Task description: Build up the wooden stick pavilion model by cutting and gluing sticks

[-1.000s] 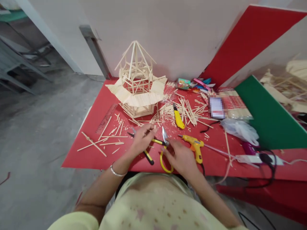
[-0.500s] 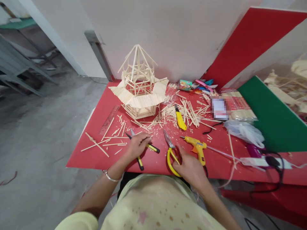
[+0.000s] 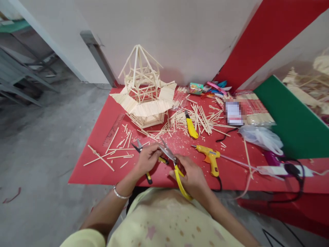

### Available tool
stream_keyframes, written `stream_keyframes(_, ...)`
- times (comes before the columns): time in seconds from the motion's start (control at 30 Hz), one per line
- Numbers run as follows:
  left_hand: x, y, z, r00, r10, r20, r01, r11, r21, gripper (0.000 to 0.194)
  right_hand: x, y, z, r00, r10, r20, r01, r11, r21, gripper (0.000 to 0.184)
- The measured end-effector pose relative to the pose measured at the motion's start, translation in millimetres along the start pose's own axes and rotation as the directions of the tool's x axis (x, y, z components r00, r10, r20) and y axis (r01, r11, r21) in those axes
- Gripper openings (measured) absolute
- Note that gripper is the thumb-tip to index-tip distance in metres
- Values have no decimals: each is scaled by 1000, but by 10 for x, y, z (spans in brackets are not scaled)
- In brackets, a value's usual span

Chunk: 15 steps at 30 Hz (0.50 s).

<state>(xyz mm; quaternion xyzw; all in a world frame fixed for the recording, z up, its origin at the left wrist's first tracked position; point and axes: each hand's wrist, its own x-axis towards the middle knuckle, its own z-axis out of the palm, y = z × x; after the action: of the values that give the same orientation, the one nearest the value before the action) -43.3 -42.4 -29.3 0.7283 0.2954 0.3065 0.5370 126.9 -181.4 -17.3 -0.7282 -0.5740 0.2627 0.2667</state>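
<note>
My right hand (image 3: pixel 192 173) is closed around the yellow handles of a pair of scissors (image 3: pixel 178 171). Their blades point up and left and stand a little apart, close to the fingertips of my left hand (image 3: pixel 148 159). The left fingers are pinched together; whatever they hold is too small to make out. Beneath that hand lie pliers (image 3: pixel 139 146) with black and yellow handles, partly covered by it. Behind both hands stands a tower-like model built of thin wooden sticks (image 3: pixel 146 109), with slatted roof panels and an open pointed frame on top.
On the red tabletop (image 3: pixel 87 175), loose wooden sticks (image 3: pixel 203 120) lie in a pile beside a yellow utility knife (image 3: pixel 191 127). A yellow glue gun (image 3: pixel 210 157) rests right of my hands. A clear ruler (image 3: pixel 113 130), plastic bag (image 3: pixel 262 139) and green board (image 3: pixel 295 120) surround them.
My right hand has lifted the scissors and brought them left, so the blades now meet my left fingertips. The left hand stays nearly in place. The whole view has shifted slightly.
</note>
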Motion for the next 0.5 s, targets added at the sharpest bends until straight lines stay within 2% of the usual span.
stream_keyframes(0.17,15,25,-23,1000,-1,-6,1,998,62,21,42,-47,-10,999,16,34,-16,1000,12,50)
stream_keyframes(0.33,35,-4,-25,999,31,-4,-30,989,142,25,35,-52,23,1000,-22,20,22,1000,19,39)
stream_keyframes(0.43,31,-38,0,999,49,-14,-47,995,90,21,19,-6,85,999,-30,15,29,997,76,28)
stream_keyframes(0.5,28,-47,16,999,37,-19,-36,999,29,21,19,36,116,1000,-26,1,26,996,82,27)
